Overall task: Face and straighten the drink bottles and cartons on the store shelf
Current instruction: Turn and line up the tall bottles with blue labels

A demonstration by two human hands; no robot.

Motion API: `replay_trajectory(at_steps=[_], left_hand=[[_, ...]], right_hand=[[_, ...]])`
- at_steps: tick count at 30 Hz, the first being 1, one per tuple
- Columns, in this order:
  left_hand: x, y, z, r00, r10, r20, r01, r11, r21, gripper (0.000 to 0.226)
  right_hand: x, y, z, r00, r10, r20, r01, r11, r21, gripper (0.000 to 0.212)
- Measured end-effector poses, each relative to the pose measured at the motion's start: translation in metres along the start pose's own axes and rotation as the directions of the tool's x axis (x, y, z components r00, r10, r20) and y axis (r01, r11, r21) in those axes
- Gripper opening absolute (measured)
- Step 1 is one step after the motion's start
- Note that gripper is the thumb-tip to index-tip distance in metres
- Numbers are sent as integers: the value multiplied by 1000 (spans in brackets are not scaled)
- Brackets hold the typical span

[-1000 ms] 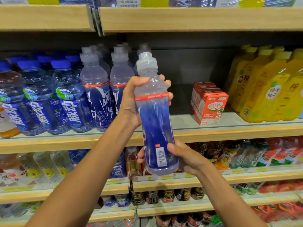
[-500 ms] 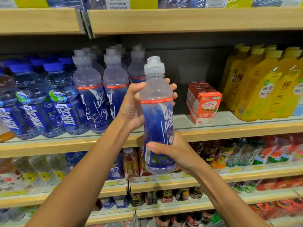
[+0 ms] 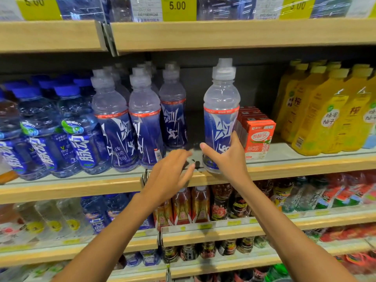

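Note:
A clear sports bottle [image 3: 221, 110] with a blue label and a grey cap stands upright at the front of the middle shelf [image 3: 305, 167], label facing out, just left of the red cartons [image 3: 261, 137]. My right hand [image 3: 226, 159] grips its lower part, thumb on the left side and fingers on the right. My left hand [image 3: 169, 171] hovers beside it over the shelf edge with fingers spread, motion-blurred and holding nothing. Matching sports bottles [image 3: 142, 123] stand in rows to the left, with an open gap between them and the held bottle.
Blue-capped water bottles [image 3: 79, 131] fill the shelf's left end and yellow juice bottles [image 3: 319, 112] the right end. The upper shelf board [image 3: 223, 33] with yellow price tags hangs close above the caps. Lower shelves [image 3: 223, 231] hold more drinks.
The bottle went from being held in mid-air by both hands to standing on the shelf beside the cartons. My left hand let go and dropped lower; my right hand still holds it.

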State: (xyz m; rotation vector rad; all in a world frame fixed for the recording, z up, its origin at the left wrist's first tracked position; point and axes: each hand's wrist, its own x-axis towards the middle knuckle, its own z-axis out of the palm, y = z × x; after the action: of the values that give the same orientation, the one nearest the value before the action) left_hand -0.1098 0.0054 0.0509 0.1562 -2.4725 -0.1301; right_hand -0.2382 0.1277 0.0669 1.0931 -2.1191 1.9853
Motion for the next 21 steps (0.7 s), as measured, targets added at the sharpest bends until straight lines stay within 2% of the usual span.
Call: replay_trajectory(at_steps=[3,6,10,15,21], left_hand=[[-5,-12,5,976,209,68,-219,954,206,44],[-6,-23,11,948,270,172,-309,912,271,51],[-6,-27,16,938,282,201,-333,893,303,52],[-8,-29,16,946,290,145,-320,903,285,51],[-10,-32,18,952,284,117,-306,911,276,51]], right_hand=[[11,12,10,997,31,-75,-31,999,-4,60],[17,21,17,989,28,-142,-35,998,-44,61],[21,27,20,993,49,-108,-58,995,-85,67],[19,28,14,996,72,-53,-79,989,-128,70],[-4,25,3,976,-106,-190,39,944,-328,62]])
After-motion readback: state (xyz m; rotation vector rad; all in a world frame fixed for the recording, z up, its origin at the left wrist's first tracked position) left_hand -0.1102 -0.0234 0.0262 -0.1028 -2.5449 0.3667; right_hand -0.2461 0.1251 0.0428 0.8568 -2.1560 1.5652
